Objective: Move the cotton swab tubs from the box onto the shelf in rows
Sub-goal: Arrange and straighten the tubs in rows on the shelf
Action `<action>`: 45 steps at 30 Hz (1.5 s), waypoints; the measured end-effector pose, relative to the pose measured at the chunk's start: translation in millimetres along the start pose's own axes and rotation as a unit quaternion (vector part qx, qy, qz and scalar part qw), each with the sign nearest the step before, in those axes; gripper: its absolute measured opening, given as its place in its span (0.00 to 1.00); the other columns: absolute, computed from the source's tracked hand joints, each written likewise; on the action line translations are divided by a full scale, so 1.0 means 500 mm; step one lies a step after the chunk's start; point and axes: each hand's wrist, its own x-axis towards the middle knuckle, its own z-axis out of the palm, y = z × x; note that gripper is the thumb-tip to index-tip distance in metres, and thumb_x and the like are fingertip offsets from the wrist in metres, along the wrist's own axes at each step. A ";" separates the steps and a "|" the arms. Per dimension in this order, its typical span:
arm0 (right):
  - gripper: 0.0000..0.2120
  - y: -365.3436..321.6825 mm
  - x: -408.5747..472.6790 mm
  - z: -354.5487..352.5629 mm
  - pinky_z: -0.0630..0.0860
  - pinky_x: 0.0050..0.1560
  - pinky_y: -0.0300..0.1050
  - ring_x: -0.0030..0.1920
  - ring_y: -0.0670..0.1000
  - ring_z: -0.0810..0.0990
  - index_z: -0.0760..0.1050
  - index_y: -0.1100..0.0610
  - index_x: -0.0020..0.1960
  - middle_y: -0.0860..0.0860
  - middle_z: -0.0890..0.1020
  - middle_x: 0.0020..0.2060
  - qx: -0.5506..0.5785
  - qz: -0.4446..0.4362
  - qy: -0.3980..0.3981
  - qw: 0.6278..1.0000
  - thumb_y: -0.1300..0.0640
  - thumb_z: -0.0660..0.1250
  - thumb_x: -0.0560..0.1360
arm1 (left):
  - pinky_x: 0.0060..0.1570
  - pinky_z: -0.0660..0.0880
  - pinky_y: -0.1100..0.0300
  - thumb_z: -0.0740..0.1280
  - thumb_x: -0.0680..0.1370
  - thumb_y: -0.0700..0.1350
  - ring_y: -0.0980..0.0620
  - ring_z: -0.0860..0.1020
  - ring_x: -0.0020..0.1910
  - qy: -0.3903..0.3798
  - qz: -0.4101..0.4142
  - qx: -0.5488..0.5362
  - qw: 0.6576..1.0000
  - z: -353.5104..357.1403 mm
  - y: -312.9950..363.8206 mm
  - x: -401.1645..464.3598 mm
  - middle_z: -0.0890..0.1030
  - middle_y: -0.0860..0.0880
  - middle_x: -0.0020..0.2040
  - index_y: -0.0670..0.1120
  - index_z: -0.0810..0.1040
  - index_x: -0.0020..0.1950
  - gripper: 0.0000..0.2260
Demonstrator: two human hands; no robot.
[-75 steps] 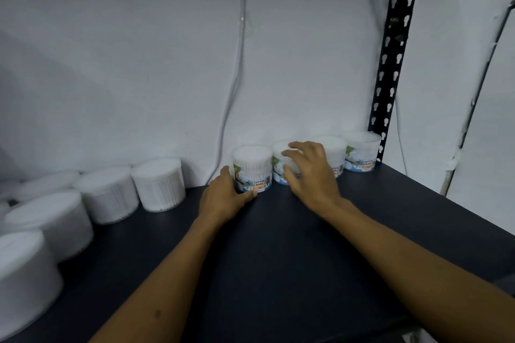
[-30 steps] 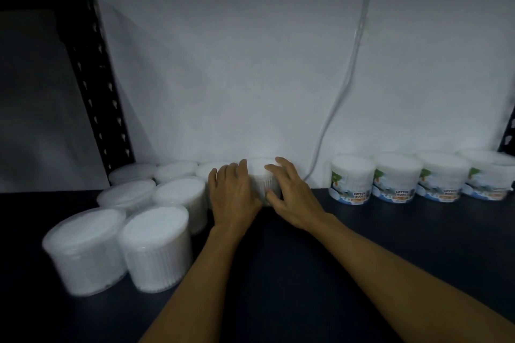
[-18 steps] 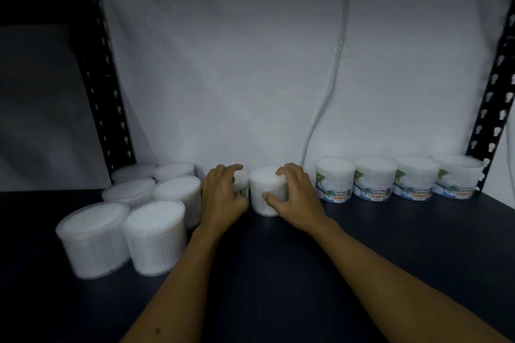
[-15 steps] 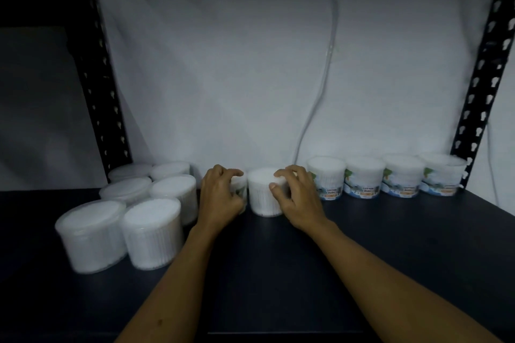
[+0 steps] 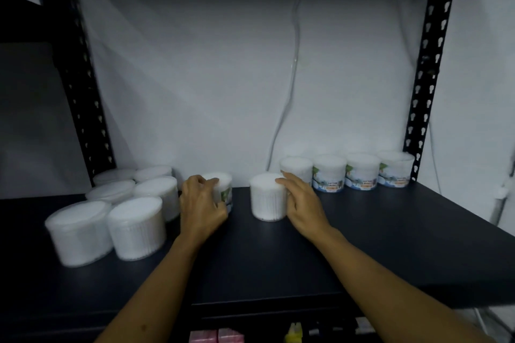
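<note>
Round clear tubs of white cotton swabs stand on a dark shelf (image 5: 278, 264). My left hand (image 5: 201, 206) grips one tub (image 5: 223, 186) whose green label faces right. My right hand (image 5: 302, 205) holds the side of a second tub (image 5: 266, 200) a hand's width to the right. Behind my right hand a row of several labelled tubs (image 5: 362, 171) lines the back wall up to the right post. A cluster of several plain-sided tubs (image 5: 133, 203) fills the left of the shelf. No box is in view.
Black perforated uprights stand at the back left (image 5: 80, 86) and back right (image 5: 429, 64). A thin cable (image 5: 292, 69) hangs down the white wall. Below the shelf's front edge show pink packets (image 5: 216, 337) and a yellow item (image 5: 294, 335).
Both hands went from the right-hand row to the left cluster. My right hand has drawn one tub rightward toward the row; the two held tubs now stand apart. The view pulled back.
</note>
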 end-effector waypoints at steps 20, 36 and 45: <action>0.21 0.119 -0.114 -0.236 0.73 0.44 0.54 0.46 0.55 0.70 0.79 0.58 0.54 0.55 0.77 0.47 -0.212 -0.130 0.123 0.961 0.63 0.53 0.67 | 0.49 0.68 0.73 0.66 0.66 0.46 0.55 0.73 0.53 -0.159 0.174 -0.178 0.956 0.077 0.155 -0.044 0.71 0.53 0.61 0.50 0.66 0.65 0.27; 0.12 0.268 -0.157 -0.397 0.74 0.59 0.54 0.60 0.54 0.72 0.73 0.54 0.61 0.53 0.70 0.63 -0.147 0.028 0.086 0.985 0.58 0.57 0.80 | 0.50 0.68 0.72 0.69 0.69 0.43 0.56 0.71 0.53 -0.164 0.271 -0.260 0.912 0.256 0.375 -0.029 0.70 0.53 0.60 0.47 0.66 0.64 0.25; 0.20 0.321 -0.144 -0.443 0.73 0.51 0.50 0.52 0.52 0.68 0.75 0.51 0.61 0.52 0.70 0.56 -0.247 0.054 0.156 0.955 0.43 0.54 0.76 | 0.53 0.62 0.79 0.70 0.70 0.46 0.57 0.69 0.60 -0.162 0.298 -0.268 0.901 0.329 0.428 -0.006 0.69 0.53 0.63 0.48 0.66 0.64 0.25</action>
